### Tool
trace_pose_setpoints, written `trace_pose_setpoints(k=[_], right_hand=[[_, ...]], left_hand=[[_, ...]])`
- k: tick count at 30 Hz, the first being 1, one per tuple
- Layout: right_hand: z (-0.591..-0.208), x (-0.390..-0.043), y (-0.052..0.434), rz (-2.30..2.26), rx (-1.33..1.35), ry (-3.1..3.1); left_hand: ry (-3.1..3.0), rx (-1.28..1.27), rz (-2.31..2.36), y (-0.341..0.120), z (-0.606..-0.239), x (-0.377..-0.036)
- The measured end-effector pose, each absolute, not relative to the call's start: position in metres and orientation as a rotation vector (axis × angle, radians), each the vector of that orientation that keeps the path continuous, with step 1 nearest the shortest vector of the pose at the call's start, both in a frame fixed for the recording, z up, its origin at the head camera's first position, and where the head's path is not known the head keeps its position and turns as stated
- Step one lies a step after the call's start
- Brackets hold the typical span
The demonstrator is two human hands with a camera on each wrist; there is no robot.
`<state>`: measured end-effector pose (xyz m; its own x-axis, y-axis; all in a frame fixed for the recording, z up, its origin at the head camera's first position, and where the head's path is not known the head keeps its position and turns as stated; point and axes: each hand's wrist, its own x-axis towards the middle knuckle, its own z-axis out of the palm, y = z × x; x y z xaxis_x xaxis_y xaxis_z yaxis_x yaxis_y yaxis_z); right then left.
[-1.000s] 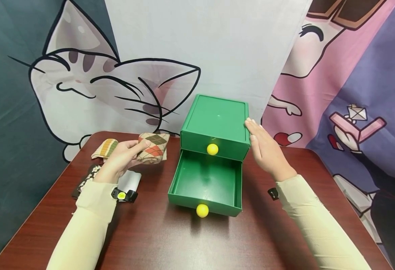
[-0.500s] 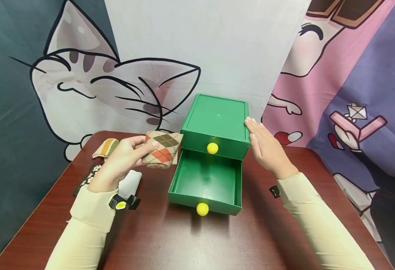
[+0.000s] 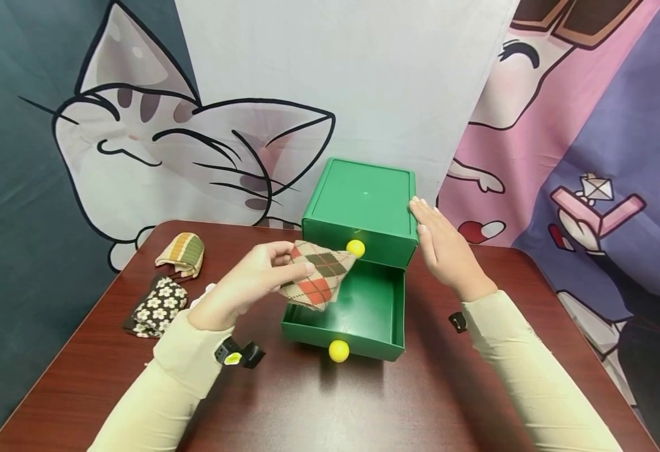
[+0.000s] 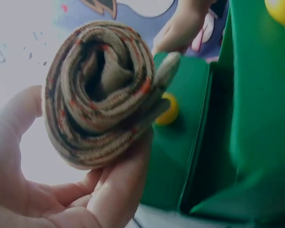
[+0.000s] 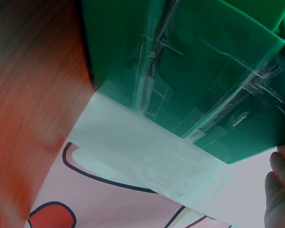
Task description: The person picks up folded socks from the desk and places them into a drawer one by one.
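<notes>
My left hand (image 3: 245,282) pinches a rolled argyle sock (image 3: 323,276) in beige, brown and orange between thumb and fingers. It hangs over the left part of the pulled-out lower drawer (image 3: 372,307) of a green drawer box (image 3: 364,196). From the left wrist, the spiral end of the sock roll (image 4: 102,130) faces the camera. Straight fingers of my right hand (image 3: 447,251) rest against the box's right upper side. The upper drawer is closed, and its yellow knob (image 3: 355,248) sits just beside the sock's tip. Bare green floor shows in the lower drawer.
A striped rolled sock (image 3: 183,253) and a black floral rolled sock (image 3: 160,307) lie on the left of the brown table (image 3: 273,408). Something white (image 3: 202,294) is mostly hidden behind my left hand. Printed cloth (image 3: 364,75) hangs behind the table.
My left hand has carried the argyle sock rightward and a little down, from left of the box to over the lower drawer. My right hand has stayed on the box.
</notes>
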<state>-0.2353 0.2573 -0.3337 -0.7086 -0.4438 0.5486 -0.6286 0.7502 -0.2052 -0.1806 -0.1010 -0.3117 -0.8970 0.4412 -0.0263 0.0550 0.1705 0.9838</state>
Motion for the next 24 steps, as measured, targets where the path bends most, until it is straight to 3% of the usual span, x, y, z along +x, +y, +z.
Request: trace_pose_setpoints(k=[24], right_hand=[[-0.333, -0.234, 0.254, 0.533, 0.813, -2.456]], left_hand=[[2.414, 0.471, 1.450, -0.025, -0.339, -0.177]])
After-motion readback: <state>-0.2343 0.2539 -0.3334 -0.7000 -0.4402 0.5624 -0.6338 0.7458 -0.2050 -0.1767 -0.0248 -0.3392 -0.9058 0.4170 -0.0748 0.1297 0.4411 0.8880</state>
